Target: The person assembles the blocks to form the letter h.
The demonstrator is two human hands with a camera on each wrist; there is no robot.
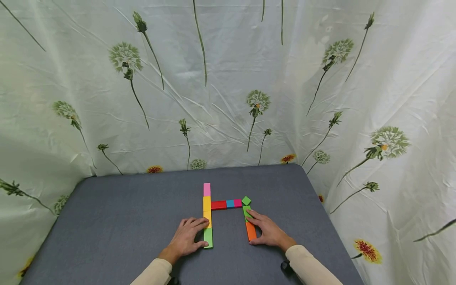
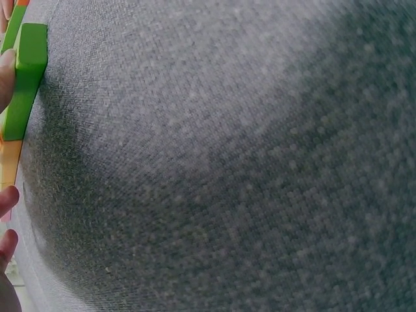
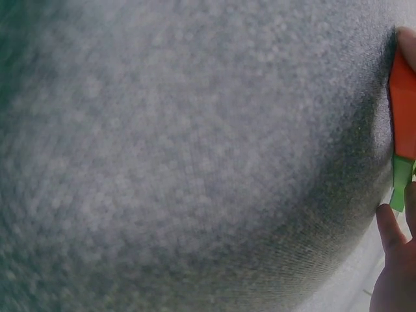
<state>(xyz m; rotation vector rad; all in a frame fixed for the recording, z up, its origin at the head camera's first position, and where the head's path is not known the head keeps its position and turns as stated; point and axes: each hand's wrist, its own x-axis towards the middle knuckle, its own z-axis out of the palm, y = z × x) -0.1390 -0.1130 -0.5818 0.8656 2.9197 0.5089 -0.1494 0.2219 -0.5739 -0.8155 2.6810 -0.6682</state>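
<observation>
Flat coloured blocks lie on the grey table in a shape like a lowercase h. Its left column has a pink block (image 1: 207,189), two yellow blocks (image 1: 207,204) and a light green block (image 1: 208,238). A red block (image 1: 219,205), a blue block (image 1: 230,204) and a magenta block (image 1: 237,203) form the crossbar. A small green block (image 1: 246,200) sits turned at the corner, above a green block (image 1: 246,214) and an orange block (image 1: 251,232). My left hand (image 1: 183,237) touches the lower yellow and light green blocks. My right hand (image 1: 269,230) spans the green and orange blocks, thumb at the orange's near end.
The grey cloth-covered table (image 1: 124,221) extends around the blocks. Behind it and at both sides hangs a white curtain (image 1: 221,99) printed with dandelions. A dark wrist device (image 1: 286,267) shows below the right cuff.
</observation>
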